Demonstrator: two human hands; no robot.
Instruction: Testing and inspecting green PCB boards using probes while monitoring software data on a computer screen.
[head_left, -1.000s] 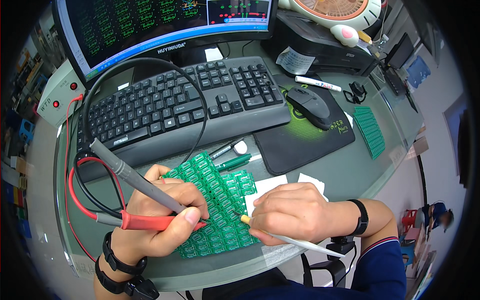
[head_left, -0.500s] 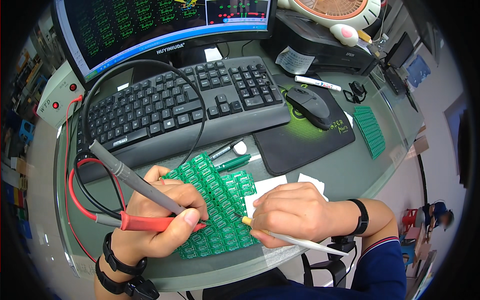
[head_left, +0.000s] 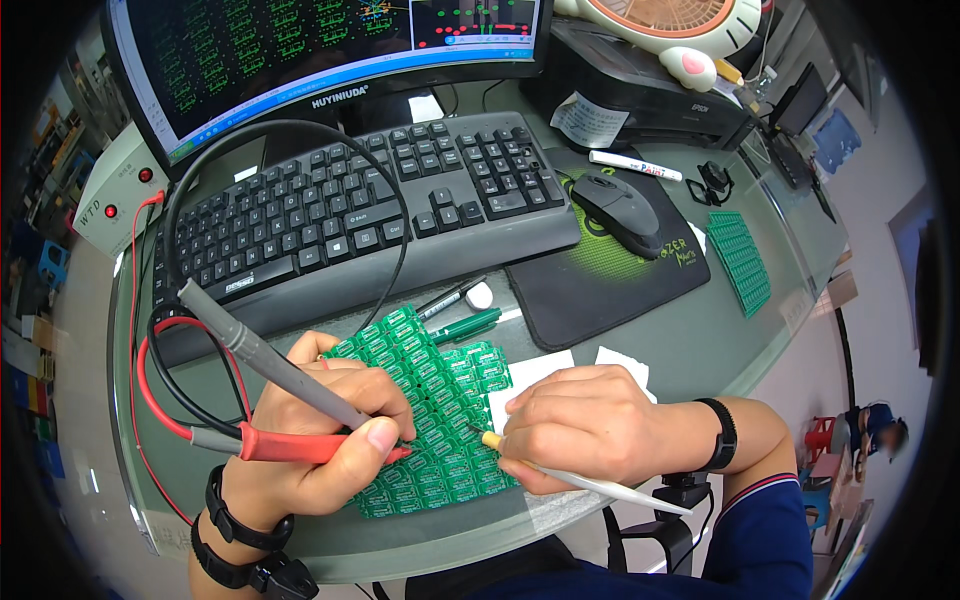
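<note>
A green circuit board panel (head_left: 430, 385), divided into many small units, lies near the desk's front edge. Above its left part, my left hand (head_left: 335, 430) is closed around two test probes: a red probe (head_left: 290, 446) and a grey probe (head_left: 270, 365). Their points reach down to the board between my fingers; exact contact is hard to see. Over the board's right edge, my right hand (head_left: 585, 430) pinches a slim white pen-like tool (head_left: 620, 491) with a yellowish front end and a thin dark point. That point is at the board's surface, right of the probes.
Behind the board are a black keyboard (head_left: 330, 215), a green pen (head_left: 468, 327) and a monitor (head_left: 280, 60). A mouse (head_left: 618, 213) rests on a mouse pad (head_left: 600, 290). Another green panel (head_left: 738, 263) lies at right. Probe cables loop past a tester box (head_left: 125, 190) at left.
The white tool has tilted very slightly in my right hand, its rear end shifting a little left and down. A small coloured mark on the monitor looks different. My left hand stays put.
</note>
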